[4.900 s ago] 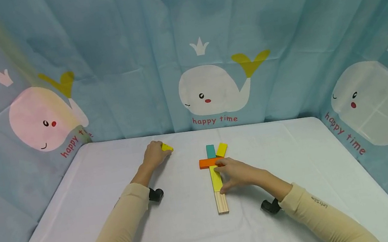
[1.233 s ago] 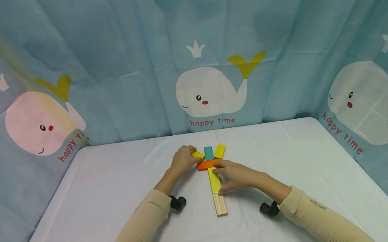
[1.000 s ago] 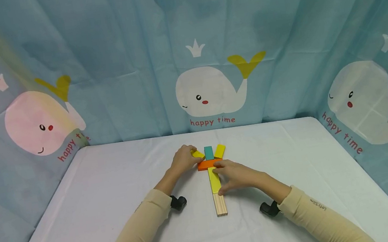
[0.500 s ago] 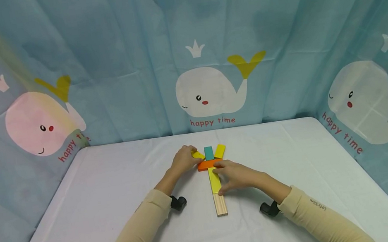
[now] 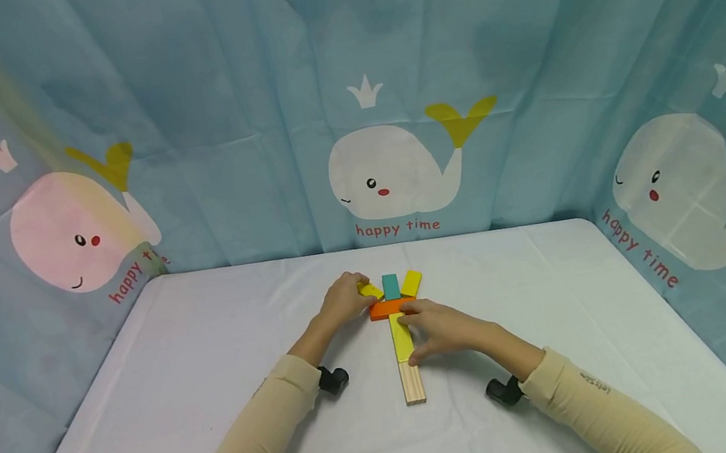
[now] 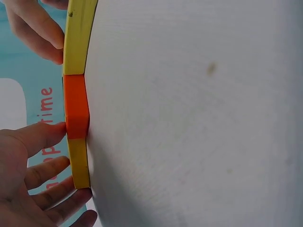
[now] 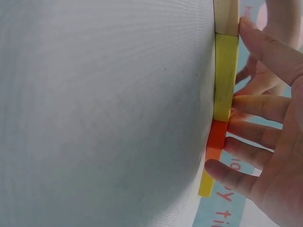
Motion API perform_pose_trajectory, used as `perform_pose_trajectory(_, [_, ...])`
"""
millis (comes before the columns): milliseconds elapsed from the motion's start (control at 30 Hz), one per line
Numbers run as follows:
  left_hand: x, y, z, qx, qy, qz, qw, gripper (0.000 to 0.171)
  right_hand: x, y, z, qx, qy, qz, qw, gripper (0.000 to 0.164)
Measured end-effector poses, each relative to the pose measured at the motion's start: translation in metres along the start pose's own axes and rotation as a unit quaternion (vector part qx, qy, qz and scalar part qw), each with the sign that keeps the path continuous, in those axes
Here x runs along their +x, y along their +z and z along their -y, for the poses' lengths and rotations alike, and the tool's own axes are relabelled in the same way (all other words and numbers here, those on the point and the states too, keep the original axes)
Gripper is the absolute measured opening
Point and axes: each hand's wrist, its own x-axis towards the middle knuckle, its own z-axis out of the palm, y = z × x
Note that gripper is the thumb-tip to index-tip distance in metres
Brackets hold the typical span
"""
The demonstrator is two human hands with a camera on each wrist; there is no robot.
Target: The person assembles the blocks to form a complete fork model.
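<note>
Flat coloured blocks form a figure on the white table. My left hand (image 5: pixel 343 297) holds a small yellow block (image 5: pixel 370 290) slantwise at the left of the teal block (image 5: pixel 391 286). Its thumb lies at the end of the orange block (image 6: pixel 76 106) in the left wrist view, fingers along the yellow one. My right hand (image 5: pixel 444 326) rests with extended fingers against the long yellow block (image 5: pixel 402 338); in the right wrist view its fingertips (image 7: pixel 233 126) reach the orange block, and the thumb is by the plain wooden block (image 7: pixel 226 16).
A second small yellow block (image 5: pixel 410 283) leans outward at the teal block's right. The plain wooden block ends the column nearest me. White cloth covers the table (image 5: pixel 210 335); a blue whale-print curtain (image 5: pixel 244 182) stands behind it. Black wrist cameras (image 5: pixel 504 392) hang under both sleeves.
Since about five seconds ago, my left hand has brought the small yellow block rightward, up to the orange and teal blocks. Over the last second both hands stay still.
</note>
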Motion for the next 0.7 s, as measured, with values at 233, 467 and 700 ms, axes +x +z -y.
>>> perform_pose_trajectory(233, [-0.0008, -0.0012, -0.0004, 0.002, 0.005, 0.003, 1.0, 0.045, 0.0, -0.0003, 0.0001, 0.001, -0.003, -0.002, 1.0, 0.079])
perform_pose_trajectory(467, [-0.001, -0.0003, -0.0006, -0.004, 0.002, 0.003, 1.0, 0.044, 0.0004, 0.0, 0.0004, 0.001, 0.003, -0.001, 1.0, 0.079])
perform_pose_trajectory(700, [-0.0018, 0.0002, -0.0005, -0.013, 0.005, 0.0, 0.9999, 0.044, 0.0008, -0.0003, 0.0001, -0.003, 0.004, 0.002, 1.0, 0.078])
